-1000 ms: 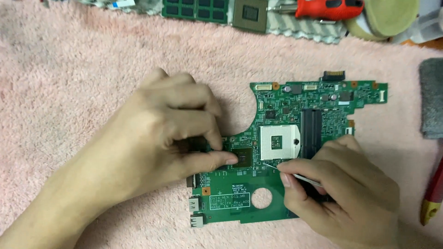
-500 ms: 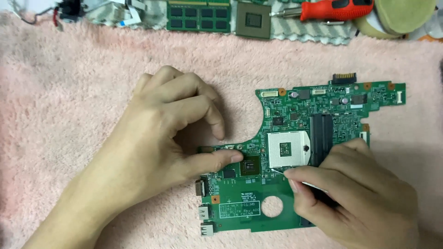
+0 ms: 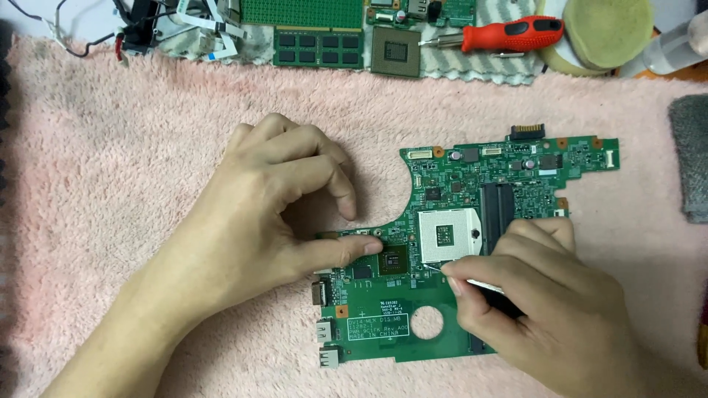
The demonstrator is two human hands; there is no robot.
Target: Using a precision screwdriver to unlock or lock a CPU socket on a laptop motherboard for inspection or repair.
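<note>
In the head view, a green laptop motherboard [image 3: 472,243] was laid flat on a pink fleecy mat [image 3: 110,184], right of the mat's middle. The left hand [image 3: 273,214] was pressed on the board's left edge, thumb flat beside the dark graphics chip [image 3: 393,259], the other fingers curled together above the mat. The right hand [image 3: 538,302] was closed, fingers clamped together, on a thin pointed tool [image 3: 472,280] whose tip was set at the lower edge of the grey processor socket [image 3: 448,236]. For such fine work, it was judged that the board should be kept pinned, the tool held low and near its tip, and only light pressure applied so that the socket contacts would not be bent.

Counted: one motherboard, one socket on it, one pointed tool. Along the far edge were seen one loose processor chip [image 3: 397,53], one memory module [image 3: 318,49], one red-handled screwdriver [image 3: 509,35], one round yellowish sponge [image 3: 606,31] and one grey cloth [image 3: 689,155] at the right
</note>
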